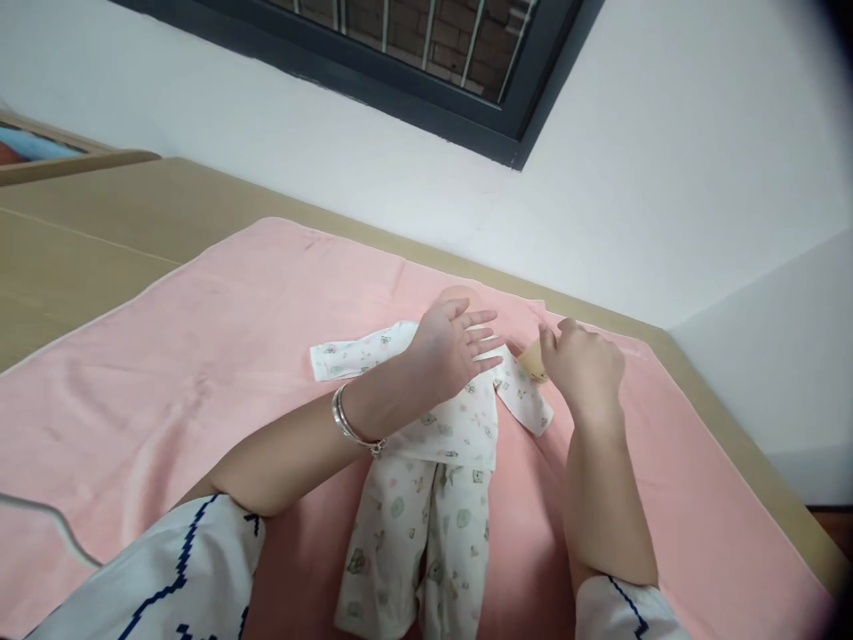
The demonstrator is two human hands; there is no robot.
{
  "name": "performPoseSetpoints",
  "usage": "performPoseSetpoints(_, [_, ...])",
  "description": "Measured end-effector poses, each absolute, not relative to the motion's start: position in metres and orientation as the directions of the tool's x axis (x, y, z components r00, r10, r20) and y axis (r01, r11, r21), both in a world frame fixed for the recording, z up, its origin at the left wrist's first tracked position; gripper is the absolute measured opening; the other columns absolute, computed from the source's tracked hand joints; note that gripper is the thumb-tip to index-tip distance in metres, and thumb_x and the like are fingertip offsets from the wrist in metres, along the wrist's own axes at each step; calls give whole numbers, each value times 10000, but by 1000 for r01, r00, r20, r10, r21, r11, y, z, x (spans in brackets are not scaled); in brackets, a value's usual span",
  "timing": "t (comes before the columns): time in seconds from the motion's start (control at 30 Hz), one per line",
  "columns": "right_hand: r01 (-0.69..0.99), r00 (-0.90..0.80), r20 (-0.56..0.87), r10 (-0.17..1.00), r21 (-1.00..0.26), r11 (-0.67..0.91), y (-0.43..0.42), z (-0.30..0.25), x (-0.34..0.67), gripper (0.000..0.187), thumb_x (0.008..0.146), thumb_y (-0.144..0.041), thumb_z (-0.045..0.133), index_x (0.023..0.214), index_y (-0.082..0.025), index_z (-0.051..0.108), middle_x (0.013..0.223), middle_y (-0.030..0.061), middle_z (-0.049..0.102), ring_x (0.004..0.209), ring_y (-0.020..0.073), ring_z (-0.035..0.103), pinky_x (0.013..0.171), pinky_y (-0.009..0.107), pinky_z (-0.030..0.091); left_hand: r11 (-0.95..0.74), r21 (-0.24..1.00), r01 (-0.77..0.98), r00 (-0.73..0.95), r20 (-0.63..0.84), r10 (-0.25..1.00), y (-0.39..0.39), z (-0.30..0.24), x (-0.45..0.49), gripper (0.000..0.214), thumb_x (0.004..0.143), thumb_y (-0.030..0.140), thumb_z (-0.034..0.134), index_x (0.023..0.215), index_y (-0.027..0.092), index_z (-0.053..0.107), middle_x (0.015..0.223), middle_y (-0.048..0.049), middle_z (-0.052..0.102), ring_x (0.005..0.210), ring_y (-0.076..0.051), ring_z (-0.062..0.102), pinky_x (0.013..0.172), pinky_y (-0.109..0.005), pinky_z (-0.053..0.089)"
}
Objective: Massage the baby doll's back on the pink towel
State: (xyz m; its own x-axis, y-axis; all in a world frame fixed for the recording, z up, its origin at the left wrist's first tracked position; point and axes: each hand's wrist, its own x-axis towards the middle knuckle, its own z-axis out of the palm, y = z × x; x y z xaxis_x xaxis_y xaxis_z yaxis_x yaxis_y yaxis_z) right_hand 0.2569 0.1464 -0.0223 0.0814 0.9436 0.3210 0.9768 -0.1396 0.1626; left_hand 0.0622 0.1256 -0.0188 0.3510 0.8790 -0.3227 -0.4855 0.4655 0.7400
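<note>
A doll in white printed baby clothes (426, 498) lies face up on a pink towel (200, 356). Its head (459, 296) is mostly hidden behind my left hand. My left hand (453, 347) hovers open over the doll's chest and neck, fingers spread; a silver bracelet (350, 425) sits on that wrist. My right hand (579, 364) is curled at the doll's right sleeve, fingers pinched on the doll's small hand (533, 362) where it pokes out of the sleeve. The doll's other sleeve (353, 353) lies stretched out flat to the left.
The towel covers a tan wooden surface (99, 240) that runs along a white wall (633, 178). A dark-framed barred window (426, 53) sits above. A thin white cable (53, 524) crosses the lower left. The surface's edge drops off at far right.
</note>
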Motion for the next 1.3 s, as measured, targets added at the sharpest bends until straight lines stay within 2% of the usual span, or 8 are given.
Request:
performPoseSetpoints(0.17, [967,184,292,938,116,-226,158,-18,234,460,997,-448,399,1133,-149,720,897,173,743,873,356,710,683,380,452,365,616,-698,258,-258,931,111,1,27,540,982,458,397,1405,150,533,1480,-178,548,1391,-304,536,1120,-433,495])
performPoseSetpoints(0.37, [958,257,279,925,52,-282,167,-16,219,442,1002,-455,386,1020,-199,746,886,152,730,876,326,683,704,368,431,378,515,-769,307,-220,926,88,24,6,511,999,435,408,1442,209,528,1471,-145,565,1427,-317,497,1167,-475,431])
performPoseSetpoints(0.6, [901,413,267,871,24,-434,161,-15,254,395,986,-429,366,975,-237,711,844,120,698,817,292,643,656,347,399,327,481,-813,284,-161,945,87,27,-5,503,1013,442,391,1449,226,518,1471,-130,572,1418,-293,513,1175,-473,422])
performPoseSetpoints(0.73, [901,417,274,867,0,-434,158,-15,259,378,979,-425,382,965,-248,715,841,99,694,797,261,622,649,335,385,348,471,-810,309,-162,937,84,28,-3,504,1013,436,390,1450,219,516,1494,-139,553,1418,-288,515,1182,-463,420])
performPoseSetpoints(1.03, [901,435,247,866,-117,-418,161,-12,258,405,959,-439,384,958,-235,734,862,116,705,876,306,657,686,371,436,361,503,-785,315,-177,932,75,30,2,516,1008,420,388,1461,202,504,1515,-150,532,1425,-291,507,1206,-476,386])
performPoseSetpoints(1.13, [907,416,203,886,-162,-389,158,-13,262,435,957,-452,386,1085,-221,731,982,138,734,964,335,675,781,424,488,338,533,-776,292,-172,941,74,29,5,521,1007,410,381,1466,198,507,1522,-136,531,1460,-267,464,1246,-446,324])
performPoseSetpoints(1.2, [928,346,160,925,-206,-312,151,-13,261,512,970,-482,366,1246,-190,683,1206,172,708,1166,374,631,928,501,491,328,566,-757,287,-163,944,74,27,9,526,998,388,390,1478,203,501,1541,-115,516,1495,-238,411,1275,-414,261])
performPoseSetpoints(1.3, [969,184,227,956,-207,-137,125,-9,252,622,1002,-522,328,1436,-136,550,1570,191,453,1527,410,272,1193,682,208,350,605,-716,323,-158,933,70,23,17,565,981,366,410,1521,206,451,1575,-89,480,1527,-210,350,1292,-385,214])
